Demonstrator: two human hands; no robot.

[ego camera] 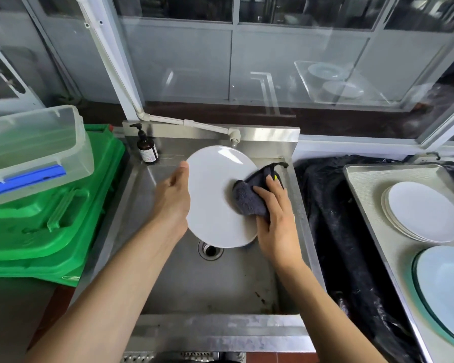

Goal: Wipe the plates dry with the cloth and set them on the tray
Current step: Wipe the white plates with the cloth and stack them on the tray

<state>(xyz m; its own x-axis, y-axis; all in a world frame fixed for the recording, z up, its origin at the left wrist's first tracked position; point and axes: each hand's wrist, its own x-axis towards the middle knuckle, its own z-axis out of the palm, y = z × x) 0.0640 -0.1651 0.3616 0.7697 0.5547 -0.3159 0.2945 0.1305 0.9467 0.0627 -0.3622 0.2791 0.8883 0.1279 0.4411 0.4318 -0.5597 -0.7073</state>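
Note:
Over the steel sink (168, 284) I hold a white plate (210, 200), tilted toward me. My left hand (172, 197) grips its left rim, thumb on the edge and fingers hidden behind it. My right hand (275, 218) presses a dark grey cloth (249, 197) against the plate's right side, fingers curled over the cloth. On the right stands a metal tray (364, 179) carrying a stack of white plates (425, 213) and a pale blue plate (446, 289) nearer to me.
A brown pump bottle (147, 149) stands at the sink's back left corner, under a white tap pipe (207, 126). Green bins (50, 231) with a clear plastic box (34, 150) on top fill the left. Black plastic sheeting (333, 231) lies between sink and tray.

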